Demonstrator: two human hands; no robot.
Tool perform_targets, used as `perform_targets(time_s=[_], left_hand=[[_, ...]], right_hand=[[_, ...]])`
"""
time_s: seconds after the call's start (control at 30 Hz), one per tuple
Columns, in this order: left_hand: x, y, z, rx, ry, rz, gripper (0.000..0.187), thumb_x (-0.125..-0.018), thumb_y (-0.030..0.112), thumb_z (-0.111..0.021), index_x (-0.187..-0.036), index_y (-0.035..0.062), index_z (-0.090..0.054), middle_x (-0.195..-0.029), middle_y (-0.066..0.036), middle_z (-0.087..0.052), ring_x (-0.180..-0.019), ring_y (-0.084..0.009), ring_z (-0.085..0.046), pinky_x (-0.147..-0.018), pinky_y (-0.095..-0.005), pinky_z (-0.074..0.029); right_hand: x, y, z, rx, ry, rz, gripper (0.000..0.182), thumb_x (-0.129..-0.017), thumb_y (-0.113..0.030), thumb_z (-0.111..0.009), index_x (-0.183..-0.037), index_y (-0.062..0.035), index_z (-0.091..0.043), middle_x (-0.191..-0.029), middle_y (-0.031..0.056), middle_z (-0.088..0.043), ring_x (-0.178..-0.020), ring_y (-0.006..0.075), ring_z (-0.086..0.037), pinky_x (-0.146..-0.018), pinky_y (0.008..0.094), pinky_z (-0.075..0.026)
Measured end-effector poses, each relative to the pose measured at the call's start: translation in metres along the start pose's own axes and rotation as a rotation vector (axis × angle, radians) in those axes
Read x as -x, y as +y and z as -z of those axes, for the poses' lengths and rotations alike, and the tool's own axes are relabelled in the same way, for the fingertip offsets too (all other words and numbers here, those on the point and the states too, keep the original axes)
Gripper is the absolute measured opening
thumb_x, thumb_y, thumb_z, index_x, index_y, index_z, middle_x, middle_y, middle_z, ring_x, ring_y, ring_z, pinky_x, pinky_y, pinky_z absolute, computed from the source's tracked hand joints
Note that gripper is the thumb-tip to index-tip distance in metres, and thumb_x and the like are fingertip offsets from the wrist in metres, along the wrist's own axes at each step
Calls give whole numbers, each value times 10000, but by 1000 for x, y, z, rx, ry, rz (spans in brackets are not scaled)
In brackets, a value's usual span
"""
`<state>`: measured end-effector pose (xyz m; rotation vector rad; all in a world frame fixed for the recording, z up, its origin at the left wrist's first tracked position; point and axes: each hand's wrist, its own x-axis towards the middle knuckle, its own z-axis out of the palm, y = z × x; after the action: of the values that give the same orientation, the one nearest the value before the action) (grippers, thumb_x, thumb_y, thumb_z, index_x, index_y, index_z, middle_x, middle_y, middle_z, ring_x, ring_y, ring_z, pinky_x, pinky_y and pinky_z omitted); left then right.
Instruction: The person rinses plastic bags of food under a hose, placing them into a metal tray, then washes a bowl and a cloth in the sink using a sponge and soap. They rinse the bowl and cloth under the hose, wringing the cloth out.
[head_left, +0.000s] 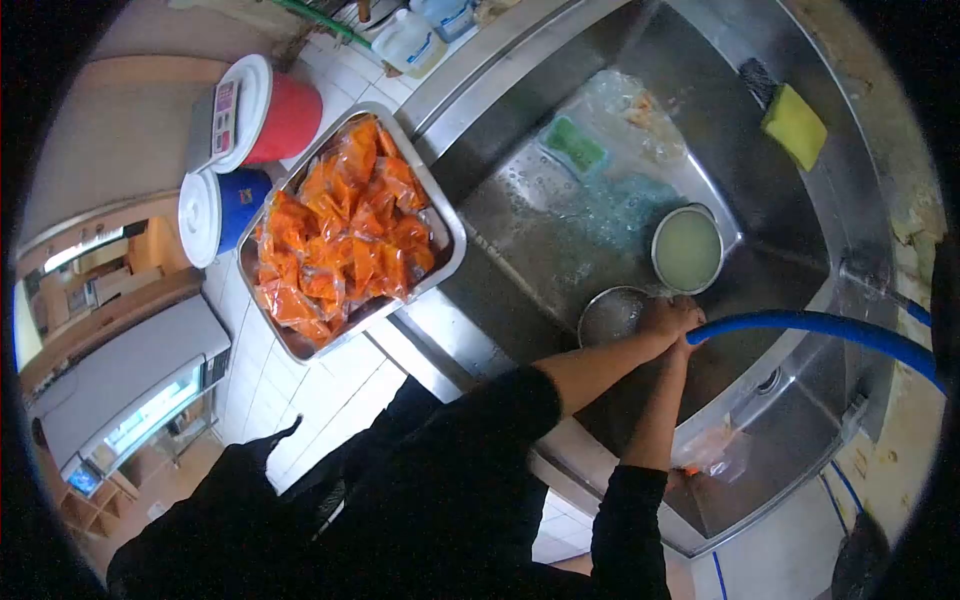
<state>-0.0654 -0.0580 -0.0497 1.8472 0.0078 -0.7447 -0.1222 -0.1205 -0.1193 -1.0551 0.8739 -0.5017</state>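
Both hands meet over the sink, at the rim of a round metal bowl (612,316). A blue hose (800,322) comes in from the right and ends at the hands. My right hand (688,314) is closed around the hose's end. My left hand (664,322) is closed and pressed against the right; what its fingers hold, if anything, is hidden. Bubbly water shows in the bowl. Just beyond the hands stands a metal pot (688,250) of cloudy pale-green liquid.
The steel sink (500,265) also holds a green sponge (573,147) and clear plastic (640,110). A yellow sponge (795,127) sits on the far ledge. Left of the sink is a metal tray (445,225) of bagged orange pieces, near a red bucket (290,115) and a blue bucket (240,200).
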Motion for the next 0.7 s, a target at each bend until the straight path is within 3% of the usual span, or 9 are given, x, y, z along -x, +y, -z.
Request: perform_targets(time_s=[0.07, 0.17, 0.27, 0.43, 0.47, 0.5, 0.57, 0.63, 0.7], left_hand=[[-9, -10, 11, -44, -38, 130, 331, -795, 321, -485, -732, 23, -613, -744, -206, -603, -710, -357, -593, -678, -454, -450], [-30, 0, 36, 291, -100, 669, 310, -691, 304, -574, -751, 7, -642, -833, -220, -622, -809, -332, -616, -748, -423, -461], [-4, -6, 30, 386, -157, 553, 339, -698, 308, -558, -744, -18, -640, -763, -221, -624, -800, -327, -621, -754, -415, -461], [-2, -31, 7, -2, 138, 643, 359, -748, 304, -502, -734, -34, -625, -764, -237, -619, -747, -332, -616, -678, -395, -462], [-6, -33, 14, -11, 124, 637, 359, -748, 304, -502, -734, -34, -625, -764, -237, -619, -747, -332, -616, -678, -395, -462], [-16, -33, 25, 141, -20, 579, 351, -760, 304, -512, -782, -32, -613, -826, -234, -609, -776, -317, -605, -675, -384, -455], [-22, -30, 29, 287, -179, 504, 348, -772, 305, -522, -829, -29, -600, -887, -230, -600, -805, -301, -593, -671, -372, -449], [-10, -29, 29, 565, 7, 454, 212, -785, 263, -553, -783, 51, -556, -696, -49, -543, -581, -159, -500, -547, -320, -420], [1, -4, 45, 576, 31, 461, 228, -779, 259, -579, -904, 77, -522, -772, -42, -535, -661, -134, -501, -557, -304, -416]], right_hand=[[29, -24, -41, 497, 199, 38, 236, -804, -221, -564, -767, 12, -546, -726, 89, -578, -671, 201, -562, -618, 336, -454], [76, -39, -75, 597, 265, 84, 380, -806, -339, -575, -715, 28, -537, -660, 96, -567, -656, 232, -560, -642, 364, -449], [48, -25, -52, 767, 368, 176, 289, -806, -203, -592, -610, 5, -553, -555, 23, -529, -545, 118, -481, -512, 293, -399], [61, -63, -72, 952, 333, 58, 399, -822, -275, -595, -549, 9, -528, -533, -1, -498, -485, 109, -403, -486, 294, -376], [90, -67, -91, 770, 362, 104, 454, -821, -319, -581, -534, 30, -529, -504, 73, -511, -471, 123, -442, -475, 335, -387], [101, -69, -101, 583, 386, 156, 511, -820, -362, -566, -520, 50, -530, -475, 147, -524, -458, 136, -481, -465, 376, -398], [84, -63, -84, 781, 351, 18, 485, -818, -348, -571, -546, 53, -556, -490, 115, -544, -472, 128, -488, -484, 360, -407], [63, -67, -59, 975, 308, -131, 460, -817, -334, -575, -572, 55, -581, -506, 83, -563, -486, 120, -494, -504, 343, -415], [37, -80, -42, 760, 114, -224, 393, -778, -325, -625, -681, 55, -609, -628, 118, -615, -568, 164, -562, -558, 332, -429]])
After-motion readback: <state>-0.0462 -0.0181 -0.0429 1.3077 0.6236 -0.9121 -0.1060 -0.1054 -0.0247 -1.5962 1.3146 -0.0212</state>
